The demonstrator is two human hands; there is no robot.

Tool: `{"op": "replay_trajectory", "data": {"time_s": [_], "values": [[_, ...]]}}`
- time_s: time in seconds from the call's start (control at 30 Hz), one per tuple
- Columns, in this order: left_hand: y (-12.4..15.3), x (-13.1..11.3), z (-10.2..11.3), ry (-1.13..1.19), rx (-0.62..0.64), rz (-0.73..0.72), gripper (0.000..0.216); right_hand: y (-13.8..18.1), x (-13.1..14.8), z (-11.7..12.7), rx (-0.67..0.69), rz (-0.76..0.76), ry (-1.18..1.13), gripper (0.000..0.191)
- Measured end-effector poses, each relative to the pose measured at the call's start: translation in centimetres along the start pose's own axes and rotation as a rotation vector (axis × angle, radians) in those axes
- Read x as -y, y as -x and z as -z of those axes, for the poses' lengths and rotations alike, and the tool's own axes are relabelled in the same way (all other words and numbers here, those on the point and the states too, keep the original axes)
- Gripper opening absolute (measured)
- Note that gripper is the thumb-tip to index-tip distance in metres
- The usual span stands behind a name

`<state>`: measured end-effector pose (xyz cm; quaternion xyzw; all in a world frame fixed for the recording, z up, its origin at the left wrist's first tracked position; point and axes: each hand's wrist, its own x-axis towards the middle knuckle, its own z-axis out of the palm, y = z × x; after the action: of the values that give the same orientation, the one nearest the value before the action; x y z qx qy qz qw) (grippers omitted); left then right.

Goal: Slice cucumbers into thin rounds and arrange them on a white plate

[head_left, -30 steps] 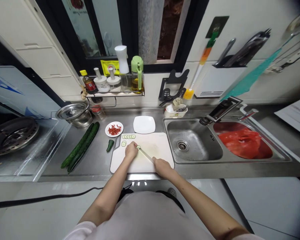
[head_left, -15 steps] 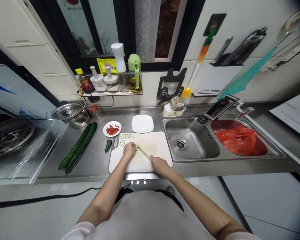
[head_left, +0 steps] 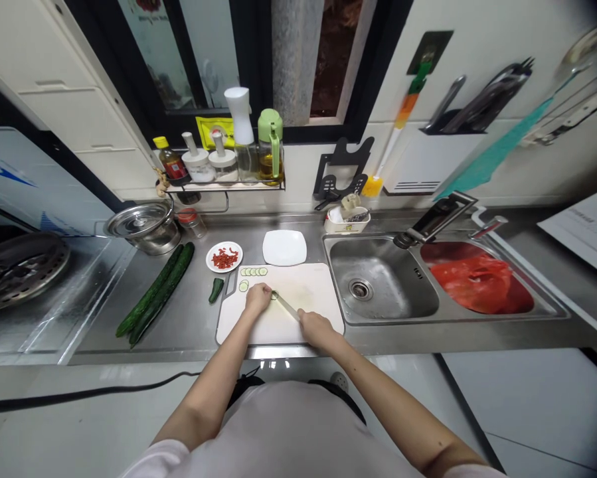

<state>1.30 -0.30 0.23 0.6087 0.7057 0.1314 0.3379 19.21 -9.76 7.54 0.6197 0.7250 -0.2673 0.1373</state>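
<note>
My right hand [head_left: 317, 327] is closed round the handle of a knife [head_left: 287, 307], its pale blade slanting up and left over the white cutting board [head_left: 323, 292]. At the blade's tip is a small cucumber slice [head_left: 275, 295]. The fingers of my left hand [head_left: 258, 299] are pinched together at the slice's left edge. Several cucumber slices [head_left: 253, 271] lie in a row along the board's upper left, with a single slice [head_left: 244, 285] below them. Left of the board rests a short cucumber end [head_left: 216, 290].
Two long cucumbers [head_left: 156, 292] lie left on the steel counter. A plate of chopped red pieces [head_left: 210, 265] and a white plate [head_left: 284, 247] stand behind the board. Right of it is the sink [head_left: 382, 272], with a red plastic bag [head_left: 472, 282] in its second basin.
Both hands and the knife stay almost in place, with only a slight shift at the slice. The whole view has moved a little.
</note>
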Motion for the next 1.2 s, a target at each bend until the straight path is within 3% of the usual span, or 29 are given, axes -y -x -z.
{"op": "replay_trajectory", "data": {"time_s": [0.4, 0.87, 1.2], "values": [[-0.9, -0.7, 0.2, -0.007, 0.021, 0.07, 0.018, 0.3, -1.0, -0.7, -0.025, -0.007, 0.019, 0.029], [0.7, -0.4, 0.5, 0.054, -0.028, 0.011, 0.011, -0.1, -3.8, -1.3, -0.116, -0.175, -0.015, 0.03], [1.0, 3.4, 2.7, 0.197, -0.187, 0.097, 0.013, -0.5, -3.5, -1.6, -0.107, -0.174, 0.0, 0.03]]}}
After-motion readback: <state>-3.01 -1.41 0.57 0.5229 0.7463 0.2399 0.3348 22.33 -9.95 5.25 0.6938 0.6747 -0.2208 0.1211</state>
